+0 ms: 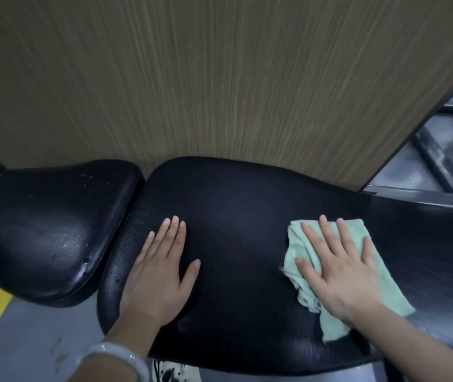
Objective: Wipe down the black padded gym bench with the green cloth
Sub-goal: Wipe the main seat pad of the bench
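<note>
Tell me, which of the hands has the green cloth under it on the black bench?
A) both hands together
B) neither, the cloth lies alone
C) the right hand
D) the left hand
C: the right hand lies flat with spread fingers on the green cloth, while the left hand rests bare on the bench pad, apart from the cloth.

Black padded bench (236, 216) shows a leathery, finely grained skin, faintly glossy, with droplets beading on the seat pad (46, 224). The green cloth (330, 274) looks soft, fuzzy terry, frayed at one edge. Behind, a matt wood-grain panel (219, 78); a smooth, pale glossy bangle (115, 359).
</note>
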